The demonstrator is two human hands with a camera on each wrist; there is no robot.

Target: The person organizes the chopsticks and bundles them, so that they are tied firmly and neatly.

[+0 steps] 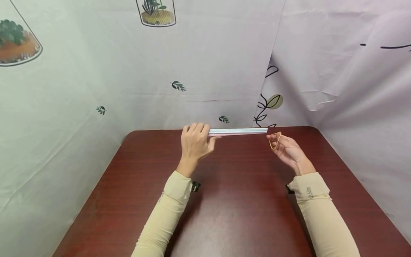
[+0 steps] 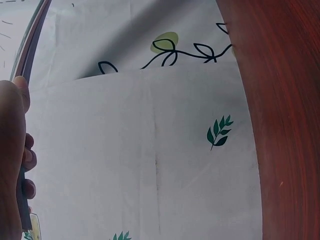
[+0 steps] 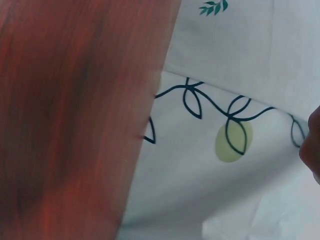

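Note:
In the head view my left hand grips a bundle of long, thin pastel sticks that look like drinking straws, blue, white and pink. They lie level above the table's far edge, their free end pointing right. My left thumb is on the near side and the fingers are curled over the top. Just beyond that free end, my right hand holds a yellow rubber band, drawn into a triangular loop at the fingertips. The left wrist view catches the bundle at its left border; only a bit of my right hand enters the right wrist view.
A dark red-brown wooden table with rounded far corners lies below both hands. Pale cloth printed with leaves and plant jars hangs behind it and along both sides. Dark wrist straps show at my sleeve cuffs.

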